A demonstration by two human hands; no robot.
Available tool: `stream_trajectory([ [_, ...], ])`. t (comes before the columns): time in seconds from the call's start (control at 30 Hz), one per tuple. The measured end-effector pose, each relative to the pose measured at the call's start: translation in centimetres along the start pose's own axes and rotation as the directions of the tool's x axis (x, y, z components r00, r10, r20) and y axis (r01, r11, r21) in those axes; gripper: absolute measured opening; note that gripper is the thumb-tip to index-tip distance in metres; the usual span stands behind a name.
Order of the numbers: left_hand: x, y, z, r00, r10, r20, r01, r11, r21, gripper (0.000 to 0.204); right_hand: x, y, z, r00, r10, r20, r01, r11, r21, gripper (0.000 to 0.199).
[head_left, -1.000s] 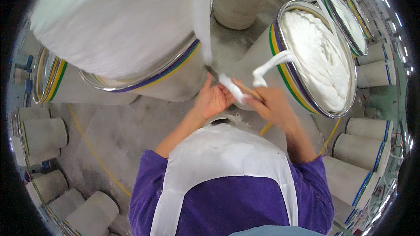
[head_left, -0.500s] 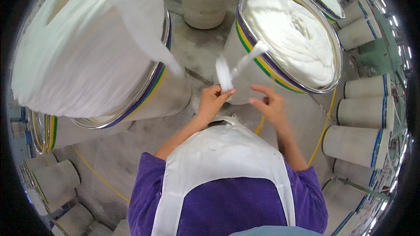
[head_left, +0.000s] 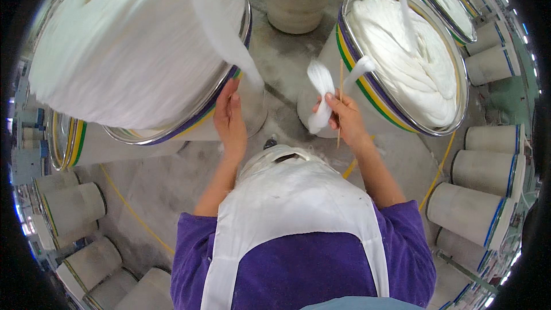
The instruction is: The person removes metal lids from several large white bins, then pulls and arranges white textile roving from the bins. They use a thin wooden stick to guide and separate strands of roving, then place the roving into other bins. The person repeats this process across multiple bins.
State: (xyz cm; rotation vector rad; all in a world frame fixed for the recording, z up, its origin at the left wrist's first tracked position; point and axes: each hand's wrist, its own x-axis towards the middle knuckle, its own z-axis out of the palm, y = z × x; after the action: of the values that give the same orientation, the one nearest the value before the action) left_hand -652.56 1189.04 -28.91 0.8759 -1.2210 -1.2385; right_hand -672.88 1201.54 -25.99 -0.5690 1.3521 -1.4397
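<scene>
My right hand (head_left: 348, 118) pinches a short piece of white fibre sliver (head_left: 321, 80) in front of the right can. A thin wooden stick (head_left: 341, 72) stands upright in the same hand. My left hand (head_left: 230, 119) has its fingers stretched upward beside the striped rim (head_left: 232, 76) of the left can; whether it touches is hard to tell. Above that hand, a loose sliver end (head_left: 221, 37) hangs down from the heaped white fibre (head_left: 132, 51). Another sliver end (head_left: 361, 67) droops over the rim of the right can, whose coiled sliver (head_left: 399, 51) fills it.
Another pale can (head_left: 301, 0) stands between the two at the far side. More filled cans (head_left: 442, 0) are at the far right. Cans lie along the right (head_left: 465, 204) and lower left (head_left: 92, 261). Yellow lines (head_left: 135, 209) mark the grey floor.
My left hand has let go of the sliver piece and moved left to the left can. The piece is now in my right hand, with a thin stick showing there. The view has shifted slightly.
</scene>
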Motion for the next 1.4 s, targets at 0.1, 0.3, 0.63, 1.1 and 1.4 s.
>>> stream_trajectory([
  [0.1,1.7,0.2,2.1,0.988,-0.019,0.151,0.022,1.000,-0.021,0.027,0.5,-0.8,0.4,0.999,-0.023,0.049,0.024,1.000,-0.019,0.026],
  [0.3,1.3,1.7,3.3,0.820,-0.414,0.394,0.494,0.861,-0.122,0.024,0.1,-1.7,2.0,0.997,-0.070,0.034,0.073,0.993,-0.092,0.032],
  [0.63,-0.9,3.5,3.2,0.759,-0.396,0.516,0.514,0.852,-0.102,0.027,-1.2,-0.8,4.2,0.972,-0.237,0.009,0.233,0.949,-0.213,0.038],
  [1.1,-1.2,4.1,2.8,0.688,-0.467,0.555,0.644,0.746,-0.171,0.048,-1.1,-1.8,2.4,0.922,-0.386,-0.033,0.359,0.884,-0.299,0.024],
  [1.4,-1.0,3.5,3.5,0.553,-0.618,0.559,0.737,0.676,0.017,0.031,-1.5,-1.8,1.0,0.979,-0.191,-0.066,0.163,0.939,-0.303,0.043],
])
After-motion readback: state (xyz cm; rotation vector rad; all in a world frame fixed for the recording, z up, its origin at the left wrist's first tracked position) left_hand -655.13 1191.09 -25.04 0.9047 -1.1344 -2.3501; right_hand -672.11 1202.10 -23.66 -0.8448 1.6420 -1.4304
